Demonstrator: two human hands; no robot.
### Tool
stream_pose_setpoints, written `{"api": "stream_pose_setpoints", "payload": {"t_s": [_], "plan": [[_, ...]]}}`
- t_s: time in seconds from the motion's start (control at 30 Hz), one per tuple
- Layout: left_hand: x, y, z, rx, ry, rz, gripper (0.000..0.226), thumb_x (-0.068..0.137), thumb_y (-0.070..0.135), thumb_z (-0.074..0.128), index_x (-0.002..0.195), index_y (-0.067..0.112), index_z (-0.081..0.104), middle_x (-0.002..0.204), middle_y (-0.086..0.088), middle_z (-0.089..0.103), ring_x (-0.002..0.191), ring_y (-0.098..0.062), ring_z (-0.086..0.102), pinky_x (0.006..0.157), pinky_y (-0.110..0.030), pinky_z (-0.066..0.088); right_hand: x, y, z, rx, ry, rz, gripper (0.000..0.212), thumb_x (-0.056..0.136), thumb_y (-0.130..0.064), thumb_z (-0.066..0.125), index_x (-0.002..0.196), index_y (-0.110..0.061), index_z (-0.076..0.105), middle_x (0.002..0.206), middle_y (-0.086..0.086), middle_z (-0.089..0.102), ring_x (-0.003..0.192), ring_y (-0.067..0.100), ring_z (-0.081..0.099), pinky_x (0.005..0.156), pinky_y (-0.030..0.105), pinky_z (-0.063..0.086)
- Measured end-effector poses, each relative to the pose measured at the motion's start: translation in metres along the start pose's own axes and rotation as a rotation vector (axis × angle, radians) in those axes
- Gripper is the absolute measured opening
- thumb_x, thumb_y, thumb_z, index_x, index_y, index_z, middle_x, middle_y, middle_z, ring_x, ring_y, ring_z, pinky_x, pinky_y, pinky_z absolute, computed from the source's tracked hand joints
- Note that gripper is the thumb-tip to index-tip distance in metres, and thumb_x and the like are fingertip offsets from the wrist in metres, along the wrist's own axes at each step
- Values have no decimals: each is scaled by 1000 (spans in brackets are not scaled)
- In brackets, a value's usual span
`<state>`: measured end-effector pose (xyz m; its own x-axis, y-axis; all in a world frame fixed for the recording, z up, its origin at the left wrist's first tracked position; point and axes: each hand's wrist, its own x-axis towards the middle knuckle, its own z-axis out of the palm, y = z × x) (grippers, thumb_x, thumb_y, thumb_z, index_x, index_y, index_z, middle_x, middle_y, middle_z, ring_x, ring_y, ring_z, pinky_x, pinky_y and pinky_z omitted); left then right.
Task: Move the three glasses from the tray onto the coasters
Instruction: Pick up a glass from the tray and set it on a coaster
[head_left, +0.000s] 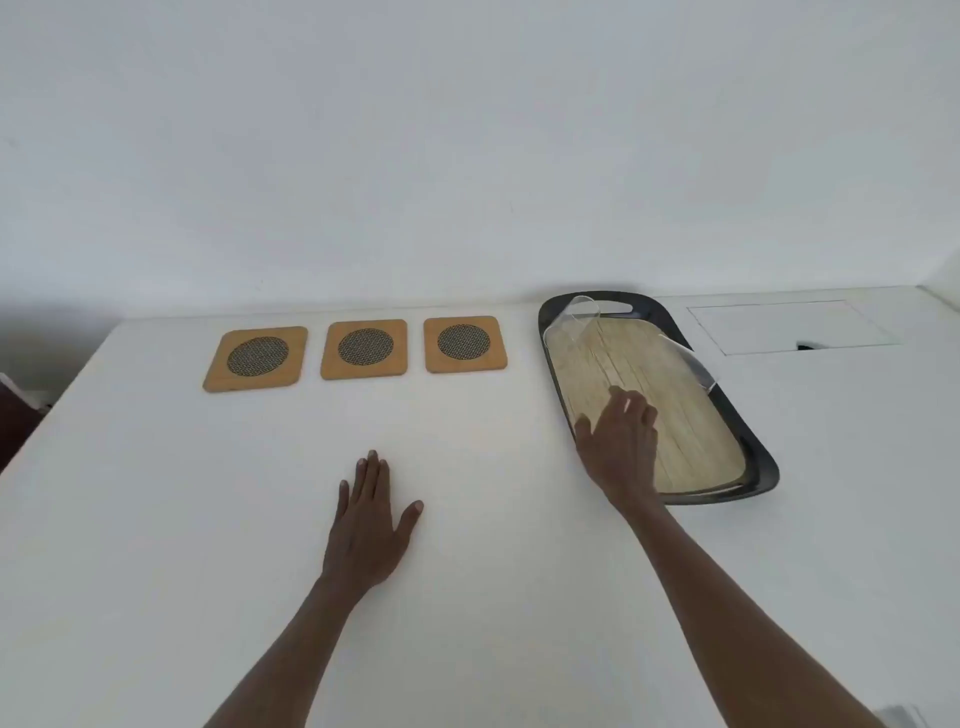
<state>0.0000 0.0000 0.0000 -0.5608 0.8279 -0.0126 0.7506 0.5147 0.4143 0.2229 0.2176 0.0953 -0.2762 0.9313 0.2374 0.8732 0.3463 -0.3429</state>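
The left hand (366, 525) lies flat on the white table (156, 519), fingers straight and together, thumb spread. The right hand (621, 447) hovers over the black-rimmed oval tray (758, 457) with its fingers slightly bent; whether they clasp anything cannot be told. Two faint clear glasses stand on the tray: one far-left (579, 325), one by the right rim (693, 366). Three square wooden coasters with mesh centres (363, 349) lie in a row to its left.

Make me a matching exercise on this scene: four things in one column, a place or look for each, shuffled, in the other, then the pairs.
1 left hand
2 right hand
3 middle coaster
4 tray

A dark rim, wood-look floor
B lies flat on the table
C square wood, dark round mesh centre
D reaches over the tray

Pairs: 1-B, 2-D, 3-C, 4-A
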Motion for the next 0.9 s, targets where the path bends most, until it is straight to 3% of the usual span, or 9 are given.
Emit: {"api": "stream_pose_setpoints", "payload": {"t_s": [0.1, 0.27, 0.53, 0.8, 0.9], "plan": [[5, 22, 5, -29, 23, 38, 80, 99, 53, 35, 156, 6, 5, 166, -4, -5, 153, -16, -7, 124, -37, -2, 3, 15, -1, -11, -40, 173, 69, 87, -38, 64, 137, 1, 36, 132, 25, 46, 120, 41, 43, 89, 50, 47], [7, 29, 15, 20, 22, 16, 82, 97, 60, 28, 156, 7, 7, 166, -4, 0, 153, -13, -5, 124, -34, -1, 3, 29, 10, 49, -139, 278, 84, 87, -51, 60, 143, 1, 25, 129, 25, 45, 118, 41, 45, 82, 47, 49], [9, 27, 19, 42, 32, 17, 87, 93, 66, 21, 157, 8, 8, 166, -1, -1, 152, -10, -6, 124, -33, 0, 4, 29, 22, 219, -208, 372, 93, 86, -51, 61, 146, -1, 11, 128, 28, 47, 114, 47, 53, 89, 49, 47], [10, 26, 22, 53, 58, 24, 89, 92, 70, 16, 156, 8, 11, 165, 1, 1, 151, -8, -4, 124, -32, 2, 10, 37, 17, 370, -132, 432, 79, 83, -36, 67, 138, 0, 24, 122, 27, 54, 109, 44, 55, 90, 49, 51], [10, 25, 23, 64, 61, 19, 92, 89, 72, 14, 156, 9, 10, 165, 2, 0, 151, -8, -5, 124, -32, 1, 15, 46, 7, 483, -73, 420, 76, 81, -31, 71, 139, -4, 29, 125, 22, 54, 109, 38, 54, 84, 44, 49]]}}
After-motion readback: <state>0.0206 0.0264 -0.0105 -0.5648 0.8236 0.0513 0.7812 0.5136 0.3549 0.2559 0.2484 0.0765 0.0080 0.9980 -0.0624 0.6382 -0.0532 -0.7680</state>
